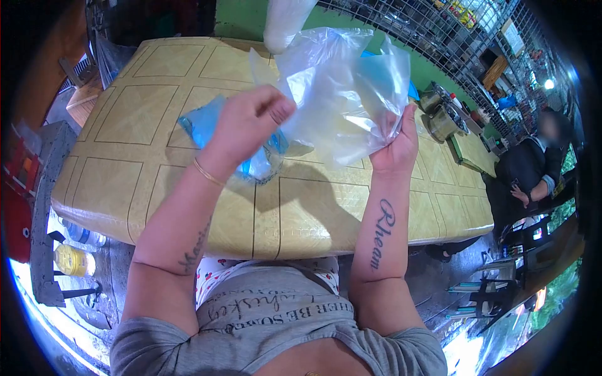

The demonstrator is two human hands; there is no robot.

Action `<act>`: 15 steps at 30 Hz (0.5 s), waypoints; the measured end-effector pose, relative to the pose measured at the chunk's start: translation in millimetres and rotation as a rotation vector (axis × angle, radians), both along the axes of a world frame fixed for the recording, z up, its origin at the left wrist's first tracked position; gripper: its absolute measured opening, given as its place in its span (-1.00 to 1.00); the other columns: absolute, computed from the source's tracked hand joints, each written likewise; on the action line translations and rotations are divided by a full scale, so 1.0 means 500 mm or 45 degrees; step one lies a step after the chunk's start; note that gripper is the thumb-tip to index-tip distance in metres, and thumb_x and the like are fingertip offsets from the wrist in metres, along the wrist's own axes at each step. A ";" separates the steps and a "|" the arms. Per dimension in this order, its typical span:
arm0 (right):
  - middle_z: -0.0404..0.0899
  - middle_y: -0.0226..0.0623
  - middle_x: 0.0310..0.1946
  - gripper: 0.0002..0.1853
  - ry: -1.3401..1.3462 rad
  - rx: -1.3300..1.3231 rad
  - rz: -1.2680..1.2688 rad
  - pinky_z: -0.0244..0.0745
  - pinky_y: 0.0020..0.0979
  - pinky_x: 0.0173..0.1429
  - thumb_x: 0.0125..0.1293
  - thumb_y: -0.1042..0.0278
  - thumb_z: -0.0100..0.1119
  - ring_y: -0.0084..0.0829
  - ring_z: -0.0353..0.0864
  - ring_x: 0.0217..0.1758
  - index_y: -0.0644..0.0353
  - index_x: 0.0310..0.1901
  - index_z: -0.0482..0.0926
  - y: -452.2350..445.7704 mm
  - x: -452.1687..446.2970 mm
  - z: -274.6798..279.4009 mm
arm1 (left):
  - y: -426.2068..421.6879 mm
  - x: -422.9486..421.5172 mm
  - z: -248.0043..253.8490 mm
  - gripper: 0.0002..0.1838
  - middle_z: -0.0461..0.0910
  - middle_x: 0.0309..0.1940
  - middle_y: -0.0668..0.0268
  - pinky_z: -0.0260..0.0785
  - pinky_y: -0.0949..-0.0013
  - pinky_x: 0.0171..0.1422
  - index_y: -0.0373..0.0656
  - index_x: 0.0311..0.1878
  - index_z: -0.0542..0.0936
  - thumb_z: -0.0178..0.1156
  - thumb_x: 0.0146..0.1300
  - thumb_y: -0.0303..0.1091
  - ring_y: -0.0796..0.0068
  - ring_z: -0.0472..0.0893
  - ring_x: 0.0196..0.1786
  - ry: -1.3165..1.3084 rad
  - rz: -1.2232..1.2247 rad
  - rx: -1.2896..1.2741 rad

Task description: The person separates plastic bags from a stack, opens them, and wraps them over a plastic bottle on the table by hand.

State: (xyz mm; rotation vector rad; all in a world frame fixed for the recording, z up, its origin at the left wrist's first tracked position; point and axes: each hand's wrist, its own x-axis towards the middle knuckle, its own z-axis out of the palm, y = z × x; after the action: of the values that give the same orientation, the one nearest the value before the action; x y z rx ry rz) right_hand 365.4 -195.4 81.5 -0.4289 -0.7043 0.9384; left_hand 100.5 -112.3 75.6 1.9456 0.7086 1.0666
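Note:
A clear plastic bag (342, 94) hangs spread above the table's far side. My right hand (396, 139) is closed on the bag's right side, thumb up. To the bag's left, my left hand (257, 116) has its fingers curled together; what they hold, if anything, cannot be made out. Beneath my left wrist, a blue and clear plastic packet (205, 125) lies on the table, partly hidden by my forearm. The table (182, 62) has a tan cover with square outlines.
A whitish plastic bundle (285, 22) stands at the far edge. Metal pots (444, 119) sit at the right end, near a wire mesh (433, 37). A seated person (533, 160) is at the far right. Yellow container (74, 260) stands low at left.

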 end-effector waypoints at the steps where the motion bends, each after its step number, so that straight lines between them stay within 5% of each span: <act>1: 0.49 -0.49 -0.41 -0.77 -0.001 0.035 -0.027 0.38 -0.47 -0.39 0.52 0.06 0.07 -0.57 0.43 -0.42 0.04 -0.11 0.49 -0.003 -0.008 0.001 | -0.007 0.014 -0.005 -0.65 0.65 -0.18 0.32 0.44 0.45 -0.10 -0.27 -0.15 0.63 0.30 0.35 -0.10 0.52 0.56 -0.17 0.024 -0.104 -0.090; 5: 0.49 -0.48 -0.33 -0.76 -0.032 0.119 0.018 0.39 -0.46 -0.31 0.53 0.07 0.06 -0.57 0.42 -0.37 0.06 -0.09 0.46 0.004 -0.005 -0.024 | -0.062 0.048 -0.005 -0.67 0.64 -0.31 0.36 0.41 0.51 -0.20 -0.25 -0.15 0.65 0.34 0.33 -0.13 0.58 0.55 -0.29 -0.300 -0.445 -0.644; 8: 0.48 -0.45 -0.24 -0.75 -0.031 -0.061 -0.334 0.40 -0.49 -0.16 0.53 0.10 0.08 -0.59 0.43 -0.28 0.13 -0.07 0.46 0.002 -0.071 0.012 | -0.052 0.059 -0.019 -0.75 0.60 -0.42 0.39 0.30 0.56 -0.34 -0.22 -0.18 0.65 0.41 0.27 -0.24 0.67 0.44 -0.43 -0.640 -0.352 -0.740; 11: 0.49 -0.41 -0.14 -0.77 -0.759 -0.225 -1.161 0.40 -0.52 -0.04 0.49 0.24 0.15 -0.61 0.46 -0.18 0.21 -0.02 0.43 0.026 -0.030 -0.044 | -0.034 0.043 -0.012 -0.80 0.60 -0.41 0.40 0.26 0.61 -0.34 -0.21 -0.18 0.64 0.44 0.22 -0.35 0.68 0.44 -0.44 -0.546 -0.203 -0.720; 15: 0.52 -0.41 -0.21 -0.80 -1.201 0.162 -1.134 0.44 -0.55 -0.08 0.35 0.44 0.29 -0.63 0.51 -0.18 0.20 -0.10 0.45 -0.038 -0.101 -0.003 | -0.039 0.049 -0.027 -0.77 0.62 -0.38 0.41 0.32 0.57 -0.31 -0.22 -0.17 0.64 0.46 0.19 -0.35 0.66 0.49 -0.39 -0.603 -0.364 -0.634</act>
State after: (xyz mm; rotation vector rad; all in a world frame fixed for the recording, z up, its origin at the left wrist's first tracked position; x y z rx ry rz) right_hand 315.0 -214.3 79.8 -0.9852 -1.2524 -0.2116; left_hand 125.3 -132.0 62.1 1.2592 0.3685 1.0022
